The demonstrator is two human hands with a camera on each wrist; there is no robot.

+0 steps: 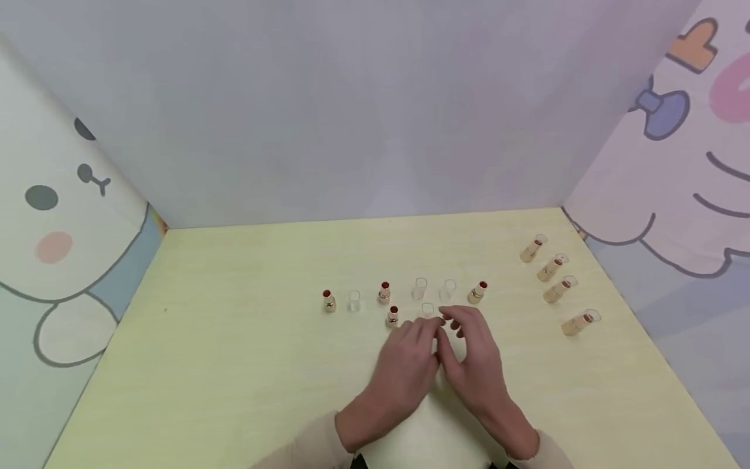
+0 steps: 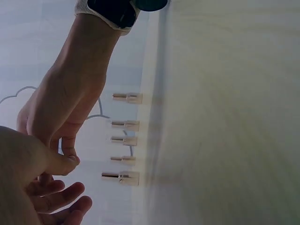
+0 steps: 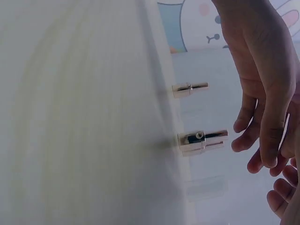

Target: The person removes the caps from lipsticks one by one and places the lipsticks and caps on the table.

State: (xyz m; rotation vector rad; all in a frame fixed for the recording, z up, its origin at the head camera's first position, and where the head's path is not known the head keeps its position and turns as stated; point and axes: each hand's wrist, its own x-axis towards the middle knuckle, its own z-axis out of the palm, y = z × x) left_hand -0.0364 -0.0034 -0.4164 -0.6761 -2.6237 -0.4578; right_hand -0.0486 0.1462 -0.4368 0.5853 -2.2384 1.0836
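Observation:
My left hand (image 1: pixel 407 365) and right hand (image 1: pixel 477 365) hover close together near the front middle of the table, their fingertips meeting. No object shows between the fingers. In the left wrist view the left thumb (image 2: pixel 61 164) lies against the fingers of the right hand (image 2: pixel 70 103). Just beyond the hands stand uncapped lipsticks with dark red tips: one lipstick (image 1: pixel 393 318) by the left fingers, another (image 1: pixel 384 293) behind it, one (image 1: pixel 329 301) farther left and one (image 1: pixel 477 293) to the right. A clear cap (image 1: pixel 428 309) stands directly behind the fingertips, partly hidden.
More clear caps stand behind the hands: one cap (image 1: pixel 354 301) between two left lipsticks, and two caps, (image 1: pixel 419 289) and its neighbour cap (image 1: pixel 448 290), in the middle. Several lipsticks under clear caps, the nearest lipstick (image 1: pixel 577 324) included, line the right side. Fabric walls (image 1: pixel 363 130) enclose the table.

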